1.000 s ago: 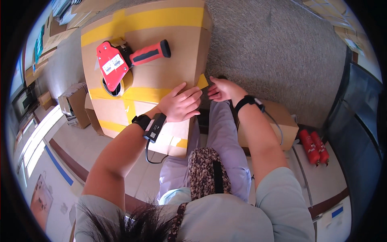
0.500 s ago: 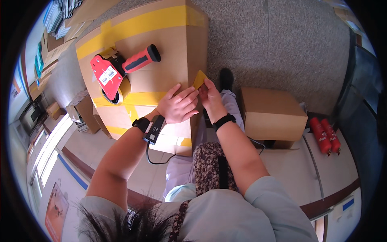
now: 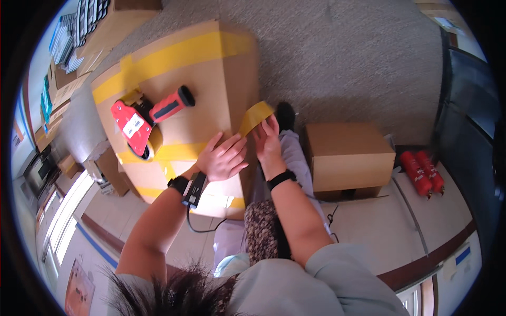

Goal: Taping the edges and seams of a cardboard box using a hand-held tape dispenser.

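Note:
A large cardboard box stands before me, with bands of yellow tape across its top. Between the thumb and fingers of my right hand, just past the box's right edge, is the end of a loose yellow tape strip. The strip arches back toward the box. My left hand lies on the box top near that edge, fingers stretched out and fingertips at the strip's near end. A red tape dispenser with a red and black handle rests on the box, left of my hands.
To the right, a smaller cardboard box sits on the floor beside my leg. Two red fire extinguishers lie farther right. More cartons stand at the left. A black cable hangs from the device on my left wrist.
A longer stretch of the yellow strip now shows between my hands, lifted in an arch. The whole view has shifted, so the box appears farther left and lower. The dispenser stays on the box.

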A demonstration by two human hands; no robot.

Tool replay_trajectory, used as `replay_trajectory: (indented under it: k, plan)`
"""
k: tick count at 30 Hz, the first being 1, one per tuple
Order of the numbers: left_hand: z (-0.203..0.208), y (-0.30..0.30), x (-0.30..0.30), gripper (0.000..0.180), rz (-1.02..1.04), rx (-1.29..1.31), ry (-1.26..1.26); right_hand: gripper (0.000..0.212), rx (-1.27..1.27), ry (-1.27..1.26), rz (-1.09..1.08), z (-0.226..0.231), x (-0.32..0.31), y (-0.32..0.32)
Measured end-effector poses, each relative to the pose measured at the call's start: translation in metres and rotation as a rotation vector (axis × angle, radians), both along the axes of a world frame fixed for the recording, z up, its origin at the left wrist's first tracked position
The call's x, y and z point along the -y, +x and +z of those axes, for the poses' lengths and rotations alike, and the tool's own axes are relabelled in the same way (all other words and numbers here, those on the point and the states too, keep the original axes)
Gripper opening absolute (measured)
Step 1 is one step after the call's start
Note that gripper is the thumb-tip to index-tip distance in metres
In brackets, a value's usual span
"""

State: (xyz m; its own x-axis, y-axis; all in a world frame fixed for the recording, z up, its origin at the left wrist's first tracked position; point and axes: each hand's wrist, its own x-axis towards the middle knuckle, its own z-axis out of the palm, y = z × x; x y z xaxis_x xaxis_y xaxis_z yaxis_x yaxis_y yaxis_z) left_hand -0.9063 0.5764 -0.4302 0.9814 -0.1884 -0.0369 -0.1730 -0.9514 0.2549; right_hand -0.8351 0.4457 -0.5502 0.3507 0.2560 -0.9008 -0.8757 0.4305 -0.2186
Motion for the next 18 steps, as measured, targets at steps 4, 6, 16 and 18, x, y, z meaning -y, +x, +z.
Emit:
replay_trajectory:
  k: [4, 6, 16, 18]
  plan:
    - [-0.005, 0.001, 0.005, 0.028, -0.013, -0.023, -0.028, 0.063, 0.116, -0.498, 0.169, -0.029, 0.034, 0.011]
    - [-0.005, 0.005, 0.005, 0.03, -0.049, -0.021, -0.025, 0.059, 0.291, -0.841, 0.418, -0.048, 0.05, 0.008]
    - [0.0, -0.003, 0.003, 0.032, -0.032, 0.012, 0.041, 0.044, 0.298, -0.204, 0.85, 0.01, -0.025, -0.013]
    - [-0.001, 0.008, 0.007, 0.03, -0.037, 0.037, 0.026, 0.048, 0.341, -0.208, 0.837, -0.033, -0.021, -0.023]
